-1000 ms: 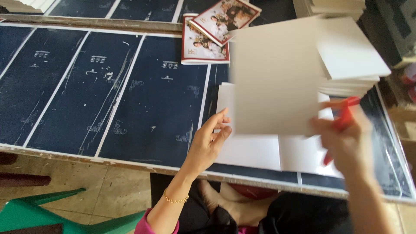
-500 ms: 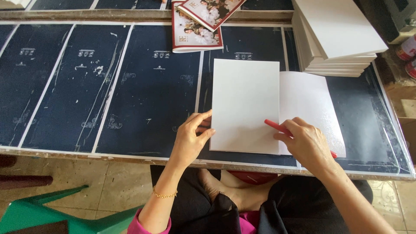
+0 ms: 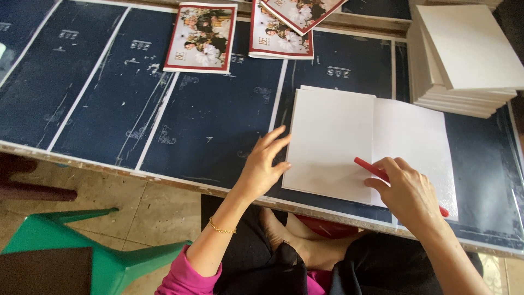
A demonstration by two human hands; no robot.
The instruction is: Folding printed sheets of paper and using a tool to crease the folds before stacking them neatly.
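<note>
**Two hands pressing a fold into white card on a dark work table**

The right hand is closed around a red stick-like tool, gripping it in a curled fist; one end pokes out toward the fold line, the other shows past the heel of the hand. The tool's tip rests on the folded white card, right where the raised left leaf meets the flat right leaf. The left hand holds nothing: its fingers are spread wide, fingertips touching the left edge of the card and steadying it. A thin gold bracelet circles that wrist above a pink sleeve.

The card lies near the front edge of the table, which is covered in dark blue printed sheets. Judging from the pose, the step in hand is creasing (the tool looks like a folding aid, though its exact kind is unclear). The next move would seem to call for firm, even pressure along the fold while the left hand keeps the leaves aligned.

Farther out, a stack of blank white cards sits at the right rear, and printed booklets with red borders lie at the back. A green plastic chair stands on the tiled floor below.
</note>
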